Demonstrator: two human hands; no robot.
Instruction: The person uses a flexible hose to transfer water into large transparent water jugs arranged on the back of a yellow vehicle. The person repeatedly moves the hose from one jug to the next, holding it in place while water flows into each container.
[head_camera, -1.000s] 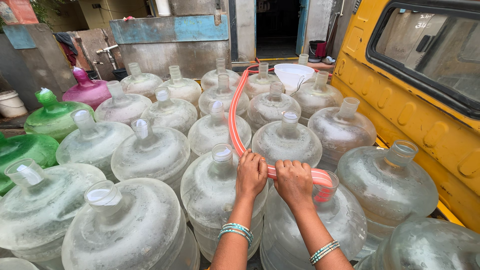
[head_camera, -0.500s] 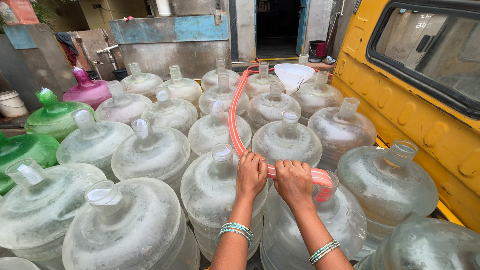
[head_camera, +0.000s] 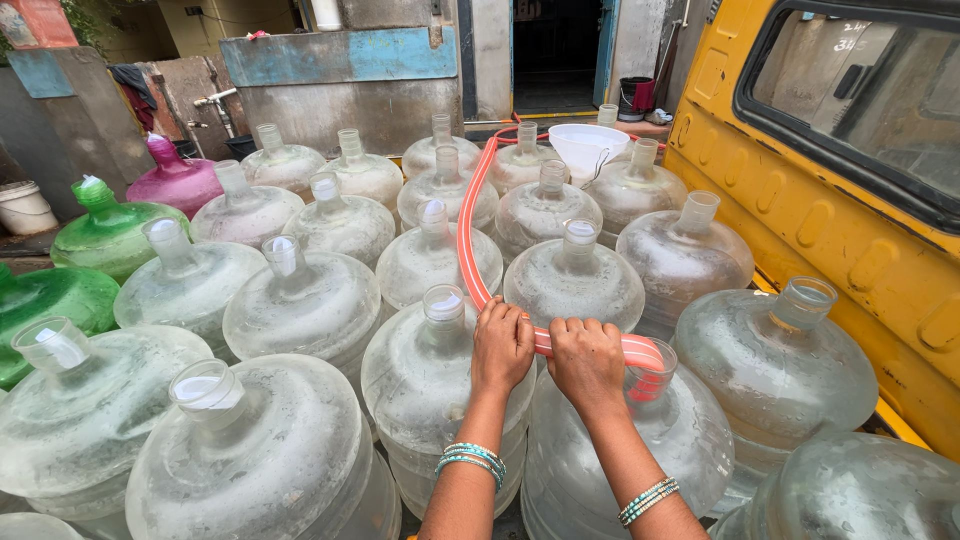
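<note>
step: filling, judged | left hand (head_camera: 502, 345) and right hand (head_camera: 587, 362): fingers closed around red hose (head_camera: 468, 225) | hose end inside clear jug (head_camera: 640, 440) mouth, lower centre-right | next: needs steady hold, then shift to unfilled jug (head_camera: 775, 360)

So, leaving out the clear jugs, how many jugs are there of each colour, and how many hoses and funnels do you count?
Green jug: 2
Pink jug: 1
Orange hose: 1
White funnel: 1
Total: 5
</note>
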